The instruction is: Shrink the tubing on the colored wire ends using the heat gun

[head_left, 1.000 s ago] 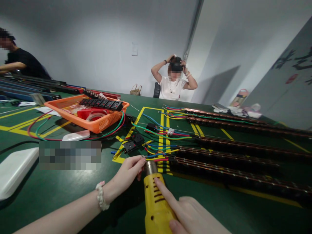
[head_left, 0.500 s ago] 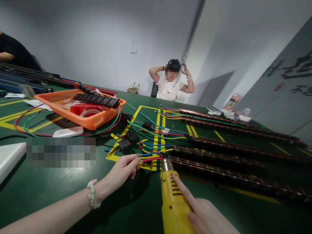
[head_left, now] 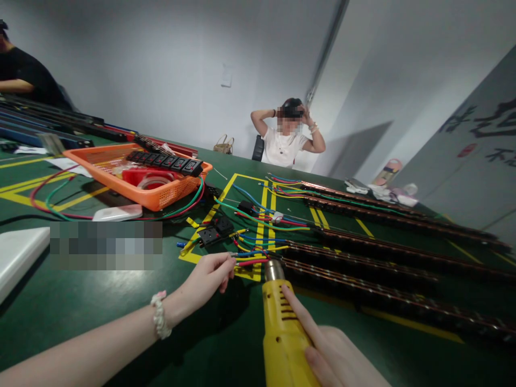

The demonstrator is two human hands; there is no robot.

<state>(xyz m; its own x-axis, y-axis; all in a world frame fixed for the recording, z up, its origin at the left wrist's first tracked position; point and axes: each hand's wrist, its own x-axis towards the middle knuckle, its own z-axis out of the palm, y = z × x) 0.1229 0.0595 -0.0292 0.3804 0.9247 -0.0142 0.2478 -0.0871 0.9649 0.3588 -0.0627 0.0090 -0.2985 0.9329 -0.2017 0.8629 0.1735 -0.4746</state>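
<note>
My left hand (head_left: 212, 274) is closed, its fingertips pinching the ends of coloured wires, among them a red wire (head_left: 252, 263). In my right hand (head_left: 322, 344) is a yellow heat gun (head_left: 284, 322), with the index finger stretched along its side. The metal nozzle sits close to the red wire, where the wires meet a long dark strip (head_left: 363, 287) with copper-coloured rails. Just beyond my left hand lie black socket modules (head_left: 209, 235) and a small blue piece (head_left: 182, 244). Whether the nozzle touches the wires, I cannot tell.
An orange basket (head_left: 157, 201) at left holds black socket modules and red material, with red and green wires looping around it. More wired strips (head_left: 403, 250) lie to the right. A person in a white top (head_left: 284, 145) sits opposite; another in black (head_left: 28, 78) is far left.
The whole view has shifted slightly. My left hand still pinches the wires, and the heat gun stays near them. The person opposite has brought a raised hand closer to the head.
</note>
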